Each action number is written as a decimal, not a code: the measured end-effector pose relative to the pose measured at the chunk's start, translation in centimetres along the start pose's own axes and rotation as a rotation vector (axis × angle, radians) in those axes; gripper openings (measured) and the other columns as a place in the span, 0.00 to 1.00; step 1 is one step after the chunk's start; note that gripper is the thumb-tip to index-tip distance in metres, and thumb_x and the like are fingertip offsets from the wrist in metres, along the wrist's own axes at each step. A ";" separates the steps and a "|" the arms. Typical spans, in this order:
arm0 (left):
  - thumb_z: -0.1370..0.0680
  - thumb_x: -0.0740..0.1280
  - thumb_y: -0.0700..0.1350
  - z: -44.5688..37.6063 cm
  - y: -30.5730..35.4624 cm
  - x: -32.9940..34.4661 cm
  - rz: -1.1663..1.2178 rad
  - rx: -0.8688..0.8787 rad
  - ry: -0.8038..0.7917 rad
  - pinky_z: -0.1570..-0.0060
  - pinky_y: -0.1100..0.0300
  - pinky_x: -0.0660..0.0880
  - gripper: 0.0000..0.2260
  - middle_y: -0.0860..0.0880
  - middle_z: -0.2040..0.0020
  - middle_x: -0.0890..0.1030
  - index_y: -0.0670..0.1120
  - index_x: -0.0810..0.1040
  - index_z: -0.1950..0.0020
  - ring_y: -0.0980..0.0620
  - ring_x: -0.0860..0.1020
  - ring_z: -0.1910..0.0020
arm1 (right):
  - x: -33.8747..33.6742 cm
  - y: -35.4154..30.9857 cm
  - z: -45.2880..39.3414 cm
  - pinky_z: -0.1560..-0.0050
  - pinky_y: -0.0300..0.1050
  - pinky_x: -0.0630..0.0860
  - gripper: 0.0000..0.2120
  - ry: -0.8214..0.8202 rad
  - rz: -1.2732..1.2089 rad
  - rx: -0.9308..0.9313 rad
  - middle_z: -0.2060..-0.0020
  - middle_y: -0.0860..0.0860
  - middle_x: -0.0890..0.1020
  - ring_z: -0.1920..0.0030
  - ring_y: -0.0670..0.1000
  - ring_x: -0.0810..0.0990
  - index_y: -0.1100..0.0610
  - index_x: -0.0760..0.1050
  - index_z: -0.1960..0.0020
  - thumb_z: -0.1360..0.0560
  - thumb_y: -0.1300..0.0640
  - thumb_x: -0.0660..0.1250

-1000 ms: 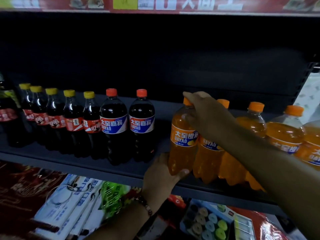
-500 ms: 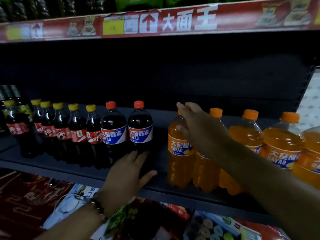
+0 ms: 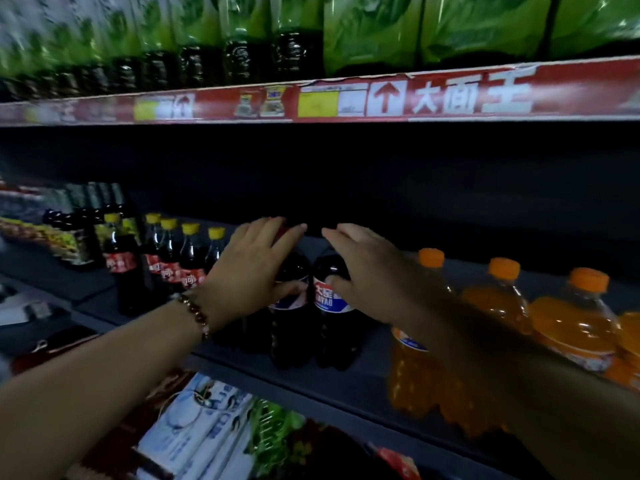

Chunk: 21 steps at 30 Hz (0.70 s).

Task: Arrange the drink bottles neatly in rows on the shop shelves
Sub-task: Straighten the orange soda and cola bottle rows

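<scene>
Head view is showing the left hand (image 3: 258, 268) gripping the left dark cola bottle (image 3: 290, 306), fingers curling over its top and thumb pressing the blue-and-red label. Beside it, the right hand (image 3: 367, 271) is holding the right dark cola bottle (image 3: 332, 306) the same way, fingers arching over the neck and thumb lying on the label. Both bottles are standing upright, touching each other, near the front edge of the dark shelf (image 3: 346, 386). A beaded bracelet (image 3: 195, 311) is circling the left wrist. Yellow-capped cola bottles (image 3: 180, 265) are standing in a row to the left; orange soda bottles (image 3: 571, 317) are lining up to the right, the nearest partly hidden behind the right forearm. Overhead, a red price strip (image 3: 450, 95) is edging the upper shelf, with blurred green packs (image 3: 381, 29) above.
</scene>
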State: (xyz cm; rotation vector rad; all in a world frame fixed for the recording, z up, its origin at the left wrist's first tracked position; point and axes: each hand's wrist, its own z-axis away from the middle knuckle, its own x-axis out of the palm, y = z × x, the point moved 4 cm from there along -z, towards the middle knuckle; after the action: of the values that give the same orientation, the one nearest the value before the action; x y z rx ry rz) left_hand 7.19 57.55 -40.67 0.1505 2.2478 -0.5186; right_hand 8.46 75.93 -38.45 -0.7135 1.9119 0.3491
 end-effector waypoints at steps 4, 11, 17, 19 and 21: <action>0.32 0.65 0.73 -0.6 -2.1 1.9 -0.044 0.014 -0.157 0.25 0.44 0.53 0.52 0.41 0.26 0.66 0.48 0.47 0.19 0.40 0.61 0.25 | 1.4 0.5 -4.0 0.31 0.53 0.68 0.35 -0.123 -0.111 0.134 0.23 0.55 0.58 0.26 0.57 0.62 0.52 0.51 0.20 0.21 0.49 0.65; 0.33 0.67 0.72 -0.6 -3.6 3.8 0.153 0.080 -0.182 0.24 0.50 0.39 0.55 0.47 0.26 0.67 0.52 0.38 0.20 0.47 0.59 0.24 | 2.2 1.5 -6.1 0.38 0.46 0.71 0.26 -0.107 -0.136 0.309 0.29 0.54 0.70 0.32 0.54 0.71 0.54 0.64 0.24 0.21 0.51 0.65; 0.33 0.69 0.70 -0.7 -4.0 3.8 0.295 0.114 -0.118 0.24 0.49 0.41 0.53 0.50 0.32 0.74 0.52 0.44 0.20 0.51 0.70 0.32 | 1.0 1.5 -5.6 0.39 0.45 0.72 0.24 -0.145 -0.022 0.354 0.32 0.54 0.75 0.35 0.54 0.75 0.56 0.69 0.28 0.21 0.50 0.66; 0.34 0.71 0.69 -0.8 -3.9 3.7 0.339 0.107 -0.109 0.23 0.48 0.44 0.52 0.52 0.32 0.74 0.53 0.47 0.20 0.51 0.71 0.33 | 0.5 1.5 -5.1 0.40 0.44 0.72 0.24 -0.153 0.006 0.387 0.32 0.55 0.75 0.35 0.54 0.75 0.55 0.69 0.28 0.21 0.50 0.66; 0.34 0.73 0.67 -0.9 -3.8 3.6 0.369 0.090 -0.103 0.24 0.48 0.47 0.50 0.54 0.32 0.74 0.54 0.49 0.21 0.53 0.72 0.34 | 0.1 1.6 -4.5 0.40 0.43 0.71 0.25 -0.169 0.033 0.419 0.32 0.54 0.75 0.35 0.53 0.75 0.55 0.68 0.27 0.21 0.50 0.66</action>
State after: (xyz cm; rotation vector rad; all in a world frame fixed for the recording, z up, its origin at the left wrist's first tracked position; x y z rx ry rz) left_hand 3.09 54.25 -41.58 0.5592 2.0338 -0.4160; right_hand 4.21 74.73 -36.71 -0.3619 1.7593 0.0217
